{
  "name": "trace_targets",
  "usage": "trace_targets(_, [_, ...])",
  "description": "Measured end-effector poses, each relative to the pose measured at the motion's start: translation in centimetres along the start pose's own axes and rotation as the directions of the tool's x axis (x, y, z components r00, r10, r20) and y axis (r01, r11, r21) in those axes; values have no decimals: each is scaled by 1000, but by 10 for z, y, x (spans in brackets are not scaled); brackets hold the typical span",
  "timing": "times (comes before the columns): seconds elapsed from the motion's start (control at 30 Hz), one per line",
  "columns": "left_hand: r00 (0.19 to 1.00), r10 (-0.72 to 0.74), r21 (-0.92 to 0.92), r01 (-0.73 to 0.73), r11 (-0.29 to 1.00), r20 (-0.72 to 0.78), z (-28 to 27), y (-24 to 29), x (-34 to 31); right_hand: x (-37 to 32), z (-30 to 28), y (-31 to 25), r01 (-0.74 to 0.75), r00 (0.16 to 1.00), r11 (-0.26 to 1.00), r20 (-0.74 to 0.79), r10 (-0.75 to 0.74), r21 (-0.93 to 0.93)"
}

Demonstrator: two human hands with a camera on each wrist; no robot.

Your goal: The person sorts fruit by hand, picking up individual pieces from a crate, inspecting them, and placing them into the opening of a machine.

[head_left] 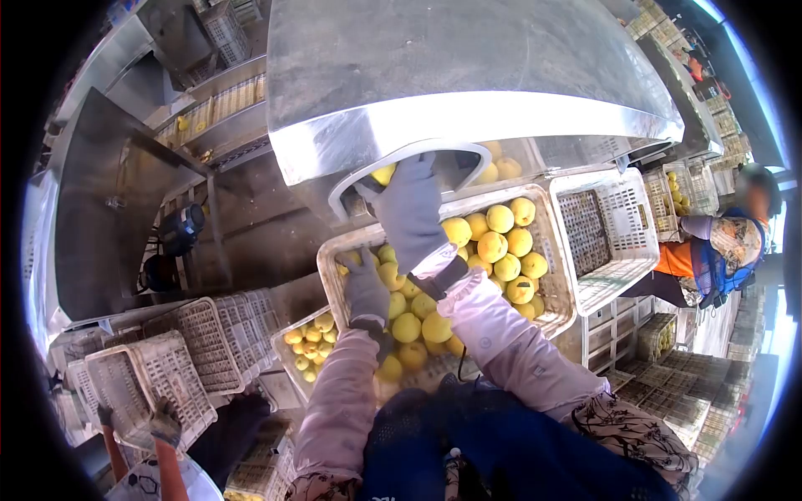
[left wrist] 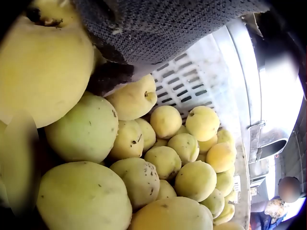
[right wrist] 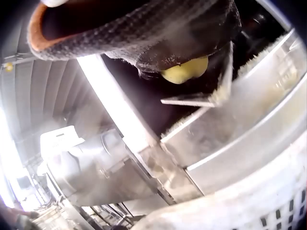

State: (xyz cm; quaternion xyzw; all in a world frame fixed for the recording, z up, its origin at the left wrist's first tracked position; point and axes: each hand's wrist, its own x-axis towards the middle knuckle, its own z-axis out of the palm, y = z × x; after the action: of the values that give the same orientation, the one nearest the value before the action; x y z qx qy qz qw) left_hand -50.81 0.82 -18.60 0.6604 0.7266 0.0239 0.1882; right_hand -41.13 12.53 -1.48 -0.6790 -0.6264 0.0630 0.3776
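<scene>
Yellow-green fruits [head_left: 407,327] fill a white plastic crate [head_left: 561,250] in front of a metal machine [head_left: 468,58]. My gloved left hand [head_left: 366,288] reaches down among the fruits at the crate's left side; the left wrist view shows its grey glove [left wrist: 148,28] above fruits [left wrist: 86,127]. My gloved right hand [head_left: 409,209] is at the machine's oval opening, fingers partly inside. A yellow fruit [head_left: 384,174] shows beside those fingers, and in the right wrist view a fruit [right wrist: 186,71] sits against the underside of the glove [right wrist: 177,38].
An empty white crate [head_left: 614,230] stands to the right. A smaller crate of fruit [head_left: 311,344] is at the lower left. Another person's gloved hand [head_left: 165,422] touches a crate [head_left: 154,376] at far left; a person in orange and blue [head_left: 723,242] stands at right.
</scene>
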Motion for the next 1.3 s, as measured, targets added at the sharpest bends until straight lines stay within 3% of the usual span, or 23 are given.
trace_targets(0.03, [997,44,-28,-46,999,-67,-1,-1,0,3,-2,2,90,992,991,-95,-81,98])
trace_targets(0.07, [997,42,-29,-43,999,-58,-11,2,-1,9,-21,-5,-67,982,981,187,32,184])
trace_targets(0.1, [999,10,-81,-12,997,-30,-19,5,-1,11,-44,-9,-350,869,894,452,199,278])
trace_targets(0.17, [998,-36,-132,42,990,47,-28,5,2,-9,-86,-17,-51,982,928,188,-21,368])
trace_targets(0.2, [997,74,-253,-66,965,20,-28,-8,6,-27,-96,-2,-68,967,943,256,-19,326])
trace_targets(0.23, [984,176,-370,-173,913,-24,-26,-21,9,-35,-128,-12,-356,836,873,531,137,334])
trace_targets(0.27, [984,175,-370,-169,914,-18,-30,-23,9,-54,-133,8,-346,795,899,593,128,270])
trace_targets(0.3, [958,190,-745,33,666,212,-43,-21,9,-73,-128,34,-326,750,922,650,119,208])
trace_targets(0.33, [867,301,-904,313,292,397,-57,-16,5,-90,-122,56,-329,749,922,651,122,205])
trace_targets(0.37, [863,304,-901,317,296,403,-87,-5,-10,-106,-118,78,-461,626,865,764,158,199])
trace_targets(0.4, [817,385,-903,390,178,429,-129,11,-30,-115,-116,91,-583,490,794,854,172,175])
trace_targets(0.43, [767,468,-882,466,66,440,-155,21,-45,-117,-116,95,-588,497,789,849,181,177])
trace_targets(0.5, [762,524,-911,406,74,382,-169,28,-60,-119,-116,97,-544,576,720,816,-53,431])
trace_targets(0.57, [759,572,-941,332,72,311,-175,28,-68,-110,-126,84,-532,558,778,829,24,335])
trace_targets(0.67, [766,601,-949,313,-37,229,-188,22,-73,-99,-140,69,-533,613,671,782,-114,516])
trace_targets(0.73, [764,600,-930,357,-85,238,-209,24,-82,-98,-147,61,-737,604,364,796,-23,570])
trace_targets(0.83, [762,603,-918,379,-121,235,-217,22,-85,-88,-150,47,-772,604,223,796,-36,595])
trace_targets(0.97, [796,550,-941,334,-49,254,-210,21,-89,-88,-144,30,-855,507,135,862,15,501])
trace_targets(1.03, [808,536,-955,296,-9,246,-207,20,-87,-82,-139,30,-868,463,201,886,0,454])
trace_targets(1.1, [834,538,-983,176,-49,122,-209,25,-90,-79,-134,13,-382,832,716,554,-8,584])
trace_targets(1.17, [832,480,-959,273,83,278,-204,24,-85,-72,-127,11,-275,875,779,482,-40,563])
trace_targets(1.23, [839,461,-946,326,0,289,-200,31,-76,-65,-120,12,-101,902,855,409,-136,509])
trace_targets(1.3, [827,490,-936,347,-60,275,-200,34,-68,-60,-117,14,-108,896,814,411,-169,571])
